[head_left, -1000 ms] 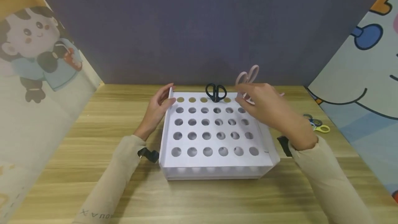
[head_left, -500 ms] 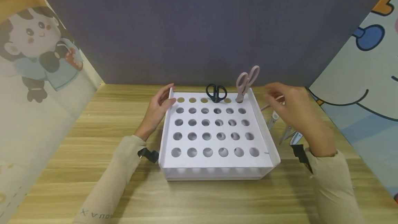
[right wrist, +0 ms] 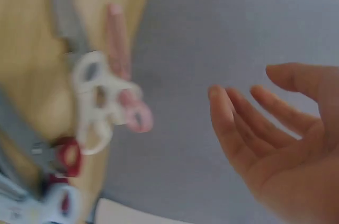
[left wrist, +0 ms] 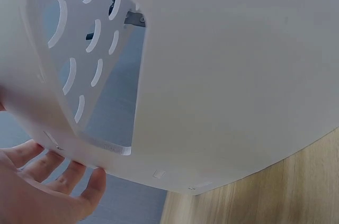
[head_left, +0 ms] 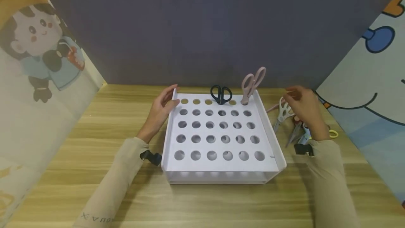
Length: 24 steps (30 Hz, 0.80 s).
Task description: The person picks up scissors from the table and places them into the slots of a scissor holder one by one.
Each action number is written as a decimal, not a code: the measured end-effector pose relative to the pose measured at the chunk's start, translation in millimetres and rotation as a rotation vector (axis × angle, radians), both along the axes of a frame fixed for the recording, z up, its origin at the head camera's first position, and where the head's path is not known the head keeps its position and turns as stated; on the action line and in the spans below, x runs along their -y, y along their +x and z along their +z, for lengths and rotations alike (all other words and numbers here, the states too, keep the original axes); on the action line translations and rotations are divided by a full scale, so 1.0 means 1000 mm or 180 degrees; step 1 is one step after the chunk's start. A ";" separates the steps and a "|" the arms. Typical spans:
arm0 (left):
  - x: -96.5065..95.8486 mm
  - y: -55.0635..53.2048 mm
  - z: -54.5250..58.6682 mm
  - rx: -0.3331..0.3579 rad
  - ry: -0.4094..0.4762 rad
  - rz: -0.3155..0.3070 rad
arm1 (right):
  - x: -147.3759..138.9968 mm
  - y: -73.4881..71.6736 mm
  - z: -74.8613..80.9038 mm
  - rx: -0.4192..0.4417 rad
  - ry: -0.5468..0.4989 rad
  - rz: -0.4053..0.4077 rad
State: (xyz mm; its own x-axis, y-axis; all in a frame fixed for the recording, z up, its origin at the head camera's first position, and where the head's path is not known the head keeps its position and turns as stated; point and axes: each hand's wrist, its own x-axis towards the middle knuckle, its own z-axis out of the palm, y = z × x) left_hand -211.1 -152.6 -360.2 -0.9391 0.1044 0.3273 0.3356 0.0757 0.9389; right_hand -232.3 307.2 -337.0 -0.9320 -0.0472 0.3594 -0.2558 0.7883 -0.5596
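Observation:
A white rack (head_left: 202, 164) with rows of round holes stands on the table. My left hand (head_left: 161, 106) grips its back left corner, thumb over the side wall; in the left wrist view the fingers (left wrist: 63, 179) lie along the panel's edge. Black-handled scissors (head_left: 221, 95) and pink scissors (head_left: 249, 86) stand upright in back-row holes. My right hand (head_left: 305, 108) is over the loose scissors right of the rack, fingers loosely bent, holding nothing. Nearest below it lie white-handled scissors (head_left: 283, 111) and a pink pair (right wrist: 121, 49), blurred in the right wrist view.
Red-handled scissors (right wrist: 68, 156), a pale blue pair (head_left: 304, 134) and a yellow handle (head_left: 333, 134) lie farther forward, partly behind my right wrist. A grey panel (head_left: 202, 27) rises behind the wooden table (head_left: 126, 115). Walls with cartoon prints flank both sides.
My right hand has let go of the pink scissors, leaving them upright in the back right hole, and has moved right over the loose scissors. My left hand has stayed on the rack.

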 end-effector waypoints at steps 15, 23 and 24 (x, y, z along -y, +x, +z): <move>0.000 0.003 0.003 0.0016 -0.0006 -0.0021 | -0.028 -0.025 -0.055 0.1170 0.0725 0.0146; 0.000 0.004 0.004 -0.0024 -0.0021 -0.0002 | -0.025 -0.027 -0.062 0.1414 0.0775 0.0168; 0.000 0.004 0.004 -0.0031 -0.0030 0.0008 | -0.024 -0.027 -0.062 0.1411 0.0773 0.0165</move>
